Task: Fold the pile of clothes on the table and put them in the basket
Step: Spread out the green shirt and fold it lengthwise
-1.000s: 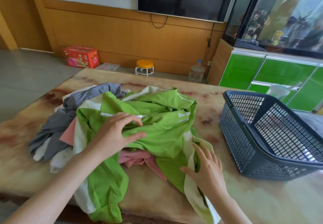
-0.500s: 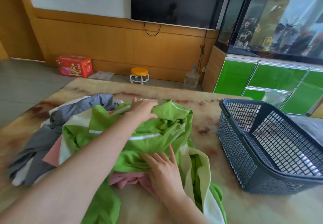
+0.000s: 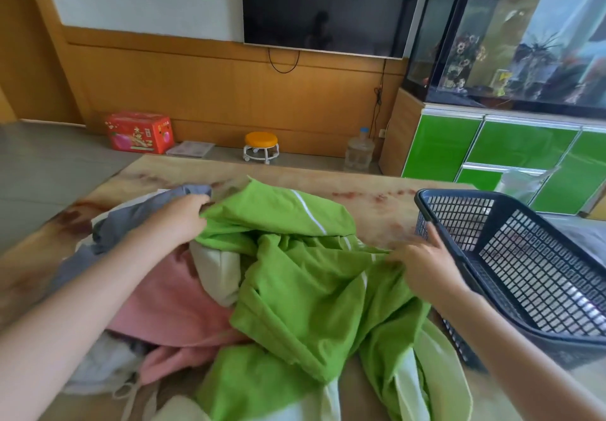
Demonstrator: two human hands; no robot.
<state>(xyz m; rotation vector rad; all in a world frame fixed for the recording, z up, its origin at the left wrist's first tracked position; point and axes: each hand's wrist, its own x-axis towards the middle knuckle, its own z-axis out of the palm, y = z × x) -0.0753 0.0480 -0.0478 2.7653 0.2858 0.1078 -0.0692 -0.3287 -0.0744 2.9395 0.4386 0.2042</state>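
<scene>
Marbled worktop point(image 3: 377, 210) bears the pile point(image 3: 170, 296), where left hand point(image 3: 178, 220) and right hand point(image 3: 423, 266) each grip the green top point(image 3: 295, 273), likely to spread it for folding beside the basket point(image 3: 541, 273).

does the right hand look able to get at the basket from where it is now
Probably yes: the right hand is right beside the basket, with nothing between them. It is pinching the green garment, so it would bring that along or let go first.

Left hand point(image 3: 177, 220): arm extended, fingers curled, gripping the green garment point(image 3: 295, 282). Right hand point(image 3: 426, 263): right of it and nearer the body, pinching the same garment; fingers blurred.
</scene>
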